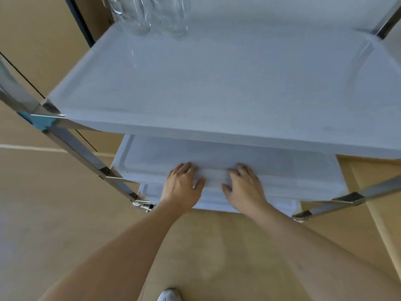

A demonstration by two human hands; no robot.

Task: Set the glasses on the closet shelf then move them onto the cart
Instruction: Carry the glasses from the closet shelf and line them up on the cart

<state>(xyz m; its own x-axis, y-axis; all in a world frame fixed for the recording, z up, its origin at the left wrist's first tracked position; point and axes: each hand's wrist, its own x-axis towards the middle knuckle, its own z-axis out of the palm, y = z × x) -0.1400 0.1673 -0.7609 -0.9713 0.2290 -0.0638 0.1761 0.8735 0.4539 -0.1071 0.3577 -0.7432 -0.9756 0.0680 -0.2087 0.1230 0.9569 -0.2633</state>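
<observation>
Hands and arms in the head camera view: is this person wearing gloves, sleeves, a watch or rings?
Nothing of that kind shows. The left hand and right hand are bare, with no gloves and no rings that the blurred picture lets me make out. Both forearms are uncovered up to the picture's edge: no sleeves, watch or bracelet in view.

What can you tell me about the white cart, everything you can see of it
The cart has white, plastic-looking trays with raised rims, stacked in tiers and held in a shiny chrome-like frame of angled bars. It stands on a tan floor. Two clear glasses stand upright at the far left of the top tray. The left hand and right hand rest on the near edge of the middle tray, fingers over its rim. A lower tier shows beneath, mostly hidden.
</observation>
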